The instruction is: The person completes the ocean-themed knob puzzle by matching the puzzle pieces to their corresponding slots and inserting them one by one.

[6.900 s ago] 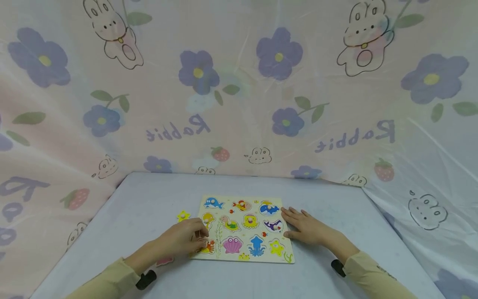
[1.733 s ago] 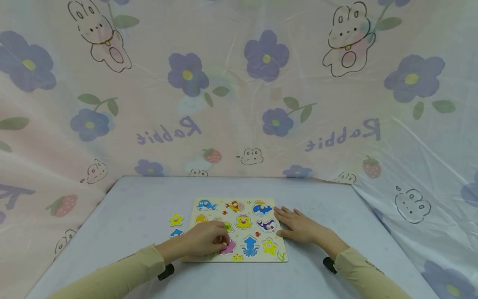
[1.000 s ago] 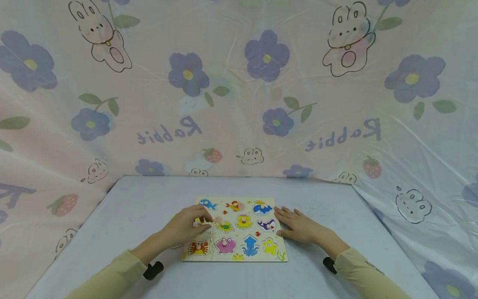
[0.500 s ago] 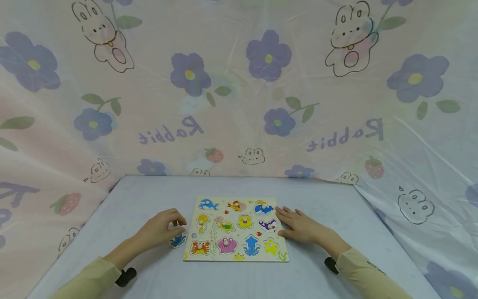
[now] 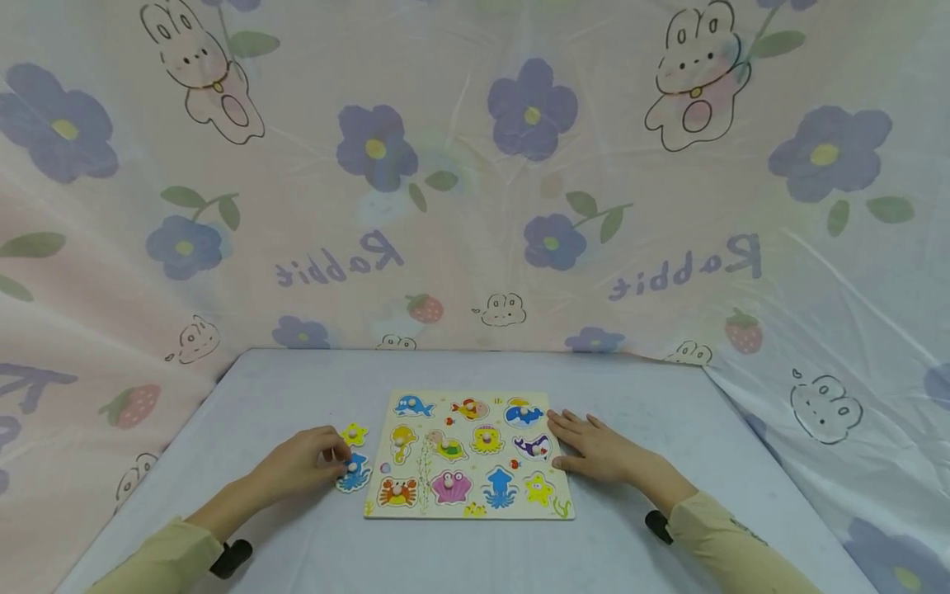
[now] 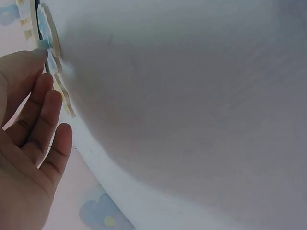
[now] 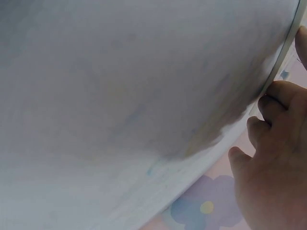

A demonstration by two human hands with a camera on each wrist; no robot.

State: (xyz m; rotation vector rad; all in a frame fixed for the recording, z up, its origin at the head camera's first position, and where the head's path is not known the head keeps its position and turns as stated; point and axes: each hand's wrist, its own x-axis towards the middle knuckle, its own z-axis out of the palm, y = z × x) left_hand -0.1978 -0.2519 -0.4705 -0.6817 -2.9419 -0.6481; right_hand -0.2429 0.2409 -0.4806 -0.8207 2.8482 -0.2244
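Observation:
Just left of the pegged puzzle board, a blue squid puzzle piece [image 5: 355, 473] lies on the table. The thumb and fingertips of my left hand [image 5: 304, 464] pinch at its small round knob; in the left wrist view the thumb tip meets the knob [image 6: 43, 44], with the index fingertip hidden. Behind the squid lies a yellow starfish piece [image 5: 354, 435]. My right hand [image 5: 604, 450] rests flat with spread fingers against the right edge of the puzzle board [image 5: 475, 472]. Sea-animal pieces with knobs, such as the crab [image 5: 397, 492] and pink shell [image 5: 450, 487], sit in the board.
A white cloth-covered table [image 5: 475, 557] carries the board. Squid [image 5: 500, 487] and starfish [image 5: 538, 489] pictures in the board's front row show no knobs. A curtain [image 5: 460, 206] printed with flowers and rabbits hangs behind and beside the table.
The crab and then the pink shell have gone into the board under my left hand. That hand has since drawn back left to the squid piece. My right hand stays at the board's edge.

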